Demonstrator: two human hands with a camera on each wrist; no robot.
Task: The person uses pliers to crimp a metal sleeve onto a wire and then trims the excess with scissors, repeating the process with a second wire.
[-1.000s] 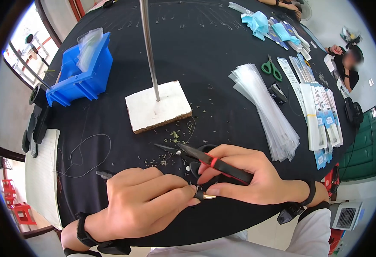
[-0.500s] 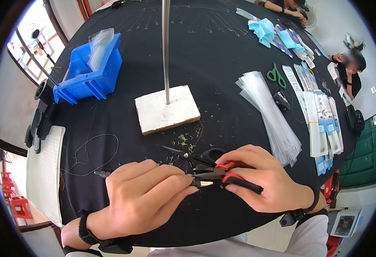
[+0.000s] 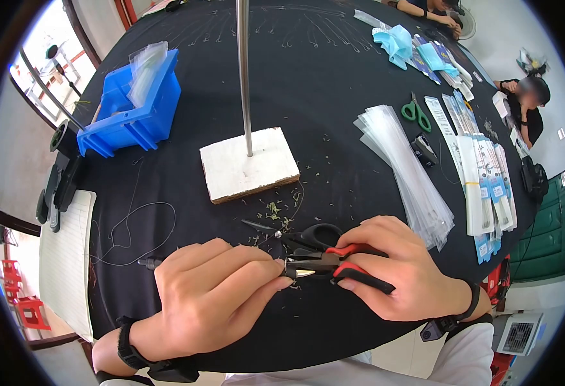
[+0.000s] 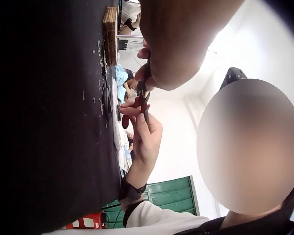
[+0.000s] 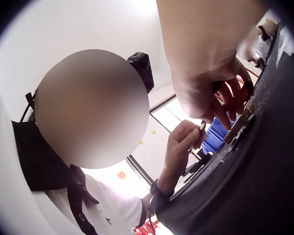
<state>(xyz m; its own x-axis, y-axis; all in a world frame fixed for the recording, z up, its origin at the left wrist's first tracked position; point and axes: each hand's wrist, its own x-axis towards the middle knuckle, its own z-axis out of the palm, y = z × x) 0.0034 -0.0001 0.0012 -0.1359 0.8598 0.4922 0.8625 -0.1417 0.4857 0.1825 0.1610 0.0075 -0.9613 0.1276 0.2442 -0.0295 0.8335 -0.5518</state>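
In the head view the left hand (image 3: 215,296) pinches a small dark piece with a shiny gold tip (image 3: 304,273) between thumb and fingertips. The right hand (image 3: 401,273) grips red-and-black pliers (image 3: 363,278) by the handles, and their jaws reach to the left fingertips, at the small piece. Whether the jaws touch it cannot be told. Black-handled scissors (image 3: 321,235) lie on the cloth just behind the pliers. Both hands also show in the left wrist view, the right hand (image 4: 146,139) with the pliers; in the right wrist view the left hand (image 5: 179,152) holds the small piece.
A metal rod rises from a white block (image 3: 250,165) behind the hands, with green clippings (image 3: 273,210) near it. At left are a blue bin (image 3: 131,109), a paper sheet (image 3: 66,257) and looped thread. Clear sleeves (image 3: 404,174), green scissors (image 3: 416,113) and packets (image 3: 488,180) lie at right.
The right hand has turned the pliers from pointing up and left to level, with their jaws now at the left fingertips. The left hand keeps its pinch. The head view has shifted slightly.
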